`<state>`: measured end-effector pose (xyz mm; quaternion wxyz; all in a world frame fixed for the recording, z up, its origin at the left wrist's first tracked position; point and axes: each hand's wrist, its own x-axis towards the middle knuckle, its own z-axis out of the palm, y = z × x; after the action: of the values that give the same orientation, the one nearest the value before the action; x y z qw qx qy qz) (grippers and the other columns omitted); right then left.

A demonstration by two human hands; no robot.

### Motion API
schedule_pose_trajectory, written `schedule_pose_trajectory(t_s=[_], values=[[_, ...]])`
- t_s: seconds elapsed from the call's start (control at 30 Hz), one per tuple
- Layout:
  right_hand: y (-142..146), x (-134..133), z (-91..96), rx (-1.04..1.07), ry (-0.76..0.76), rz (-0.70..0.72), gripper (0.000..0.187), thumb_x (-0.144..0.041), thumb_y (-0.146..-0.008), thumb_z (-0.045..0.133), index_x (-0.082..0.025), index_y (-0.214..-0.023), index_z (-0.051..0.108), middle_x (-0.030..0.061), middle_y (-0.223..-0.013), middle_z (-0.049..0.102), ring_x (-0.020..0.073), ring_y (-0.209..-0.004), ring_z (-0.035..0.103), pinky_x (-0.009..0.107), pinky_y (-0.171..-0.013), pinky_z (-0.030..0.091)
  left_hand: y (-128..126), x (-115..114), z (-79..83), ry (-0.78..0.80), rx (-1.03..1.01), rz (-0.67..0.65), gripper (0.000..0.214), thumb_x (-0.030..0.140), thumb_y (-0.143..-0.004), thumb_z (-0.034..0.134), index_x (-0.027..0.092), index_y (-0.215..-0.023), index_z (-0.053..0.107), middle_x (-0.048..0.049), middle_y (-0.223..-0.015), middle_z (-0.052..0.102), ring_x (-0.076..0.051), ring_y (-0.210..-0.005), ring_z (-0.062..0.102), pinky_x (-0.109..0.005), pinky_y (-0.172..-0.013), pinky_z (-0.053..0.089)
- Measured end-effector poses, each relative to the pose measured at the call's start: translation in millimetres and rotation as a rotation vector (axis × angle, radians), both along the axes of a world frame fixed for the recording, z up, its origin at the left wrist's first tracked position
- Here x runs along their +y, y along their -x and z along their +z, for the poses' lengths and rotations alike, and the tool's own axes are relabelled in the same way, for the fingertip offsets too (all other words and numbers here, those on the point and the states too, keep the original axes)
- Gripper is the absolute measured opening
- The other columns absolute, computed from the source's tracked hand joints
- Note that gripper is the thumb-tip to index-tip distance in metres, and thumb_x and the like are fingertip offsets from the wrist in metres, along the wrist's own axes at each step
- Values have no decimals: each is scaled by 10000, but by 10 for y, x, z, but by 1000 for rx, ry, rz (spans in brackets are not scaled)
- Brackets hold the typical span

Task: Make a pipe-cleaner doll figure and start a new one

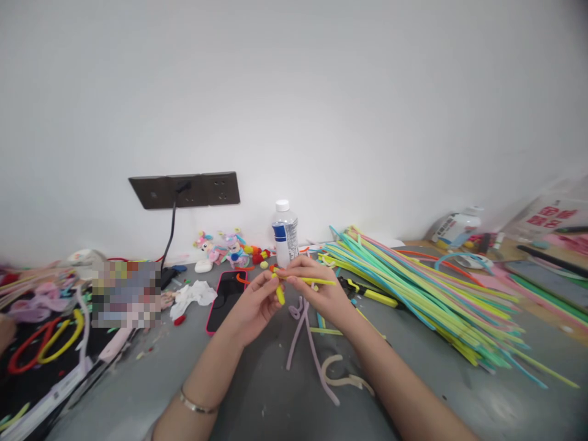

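Note:
My left hand [254,307] is closed, its thumb and fingertips pinching a yellow pipe cleaner [280,296] with a bent, thick end. From the other side my right hand [321,293] grips the same yellow stem, whose straight tail sticks out to the right across the fingers. A small orange piece shows at the fingertips, partly hidden. Below the hands, pale purple pipe cleaners [316,361] lie on the grey table [280,392]. A curved beige pipe cleaner [337,381] rests near my right forearm. Behind the hands stands a clear bottle [285,236] with a white cap.
A large bundle of coloured pipe cleaners [422,294] spreads to the right, beside yellow-and-black pliers or cutters [381,297]. Left lie a phone [226,300], crumpled tissue [193,298] and small figures [220,248]. A socket strip [202,190] with a plugged cord is on the wall.

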<state>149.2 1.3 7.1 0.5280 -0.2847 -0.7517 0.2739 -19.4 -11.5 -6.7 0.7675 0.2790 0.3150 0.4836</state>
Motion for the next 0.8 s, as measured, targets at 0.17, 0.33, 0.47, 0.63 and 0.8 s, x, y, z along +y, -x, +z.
schedule_pose_trajectory(t_s=[0.17,0.33,0.47,0.63,0.8], values=[[40,6,-37,-6,-3,0,206,-302,-916,621,-213,-1009,782,82,-899,676,182,-841,659,315,-755,531,-14,41,-30,-7,-47,128,406,268,-543,933,148,-754,607,69,-628,652,-23,-496,599,-91,-523,532],[52,-8,-37,3,64,30,176,-324,-885,667,-222,-976,777,67,-891,667,171,-807,642,304,-705,521,-22,69,-10,9,-50,224,335,188,-582,911,139,-734,617,54,-636,676,-34,-524,631,-87,-529,539],[45,-18,-28,-27,96,79,250,-388,-852,706,-223,-1032,758,73,-926,680,177,-821,630,312,-708,513,-12,72,12,9,-33,241,321,169,-635,878,158,-880,671,53,-653,690,-37,-514,632,-93,-522,538],[39,21,-72,22,112,41,239,-410,-860,688,-205,-950,769,72,-836,726,181,-773,652,319,-700,521,-21,53,17,-61,28,237,317,228,-604,899,156,-797,658,44,-648,694,-53,-557,653,-105,-556,540],[7,76,-87,118,328,-57,218,-397,-776,744,-188,-823,780,71,-811,766,169,-666,664,295,-625,553,-38,40,-3,-112,172,223,386,313,-535,928,141,-714,633,11,-644,709,-82,-567,667,-142,-567,542]])
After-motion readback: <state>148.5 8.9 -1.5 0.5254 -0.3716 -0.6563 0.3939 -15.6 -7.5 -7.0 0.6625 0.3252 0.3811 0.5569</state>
